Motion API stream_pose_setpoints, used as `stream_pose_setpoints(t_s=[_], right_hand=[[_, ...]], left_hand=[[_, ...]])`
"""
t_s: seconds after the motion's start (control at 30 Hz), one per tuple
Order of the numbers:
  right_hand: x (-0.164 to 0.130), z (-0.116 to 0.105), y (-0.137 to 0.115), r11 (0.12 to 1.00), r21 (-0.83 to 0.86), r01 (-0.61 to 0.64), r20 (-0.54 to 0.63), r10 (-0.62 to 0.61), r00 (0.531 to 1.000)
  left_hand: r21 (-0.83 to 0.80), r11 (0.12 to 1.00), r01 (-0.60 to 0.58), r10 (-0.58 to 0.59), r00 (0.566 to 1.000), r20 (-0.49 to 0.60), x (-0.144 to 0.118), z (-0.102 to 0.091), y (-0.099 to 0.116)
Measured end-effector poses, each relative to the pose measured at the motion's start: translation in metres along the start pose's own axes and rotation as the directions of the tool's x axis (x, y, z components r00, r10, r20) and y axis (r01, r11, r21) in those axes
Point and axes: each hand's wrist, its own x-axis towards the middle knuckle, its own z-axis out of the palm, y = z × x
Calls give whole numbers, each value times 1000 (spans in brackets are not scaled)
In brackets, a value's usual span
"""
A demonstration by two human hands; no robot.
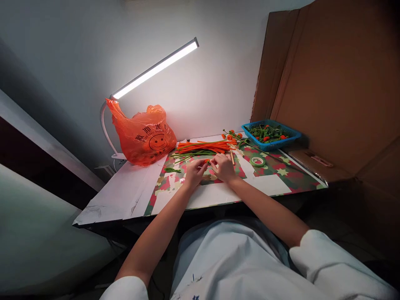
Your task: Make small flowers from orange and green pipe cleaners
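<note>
Crushing or dropping of the small flower piece [207,161] was judged possible, should it have been pinched too hard or too loosely. It was clasped by the left hand [194,171] above the patterned tabletop [300,180]; whether it was also gripped by the right hand [223,167], bunched beside it, could not be told. Orange and green were shown, finer detail being too small

Bright lamp [156,69], pale wall [218,83]
</note>
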Motion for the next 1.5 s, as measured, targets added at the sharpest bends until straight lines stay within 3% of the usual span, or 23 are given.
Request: stream_pose_setpoints(t_s=[0.17, 0.37, 0.53, 0.77, 0.97, 1.07, 1.23, 1.37, 1.5], right_hand=[[2, -3, 3, 996, 90, 3, -12, -2, 1000], [7, -7, 12, 918, 394, -41, 9, 40, 999], [7, -7, 12, 923, 384, -19, 65, -6, 998], [6, -7, 10, 960, 279, -7, -28, 15, 1000], [3, -7, 4, 993, 119, 19, 23, -22, 999], [3, -8, 3, 998, 61, 4, 86, -9, 996], [0, -5, 0, 998, 40, -43, 99, 39, 994], [-1, -2, -2, 991, 102, -86, 52, 81, 995], [4, 0, 3, 888, 428, -169, 66, 155, 986]], left_hand=[[-74, 992, 101, -99, 995, 32, 3, 0, -2], [-257, 900, 352, -307, 930, 202, 6, 1, -3], [-318, 842, 437, -374, 896, 242, 3, -2, 5], [-333, 877, 345, -258, 925, 279, 2, -3, 11], [-255, 945, 205, -155, 967, 204, 1, 1, 0], [-174, 977, 124, -91, 979, 184, -1, 2, -7], [107, 992, -60, 44, 988, 146, -4, 0, -11], [203, 973, -108, 80, 987, 143, -3, -1, -7], [-33, 998, 60, -56, 993, 104, 1, 1, -5]])
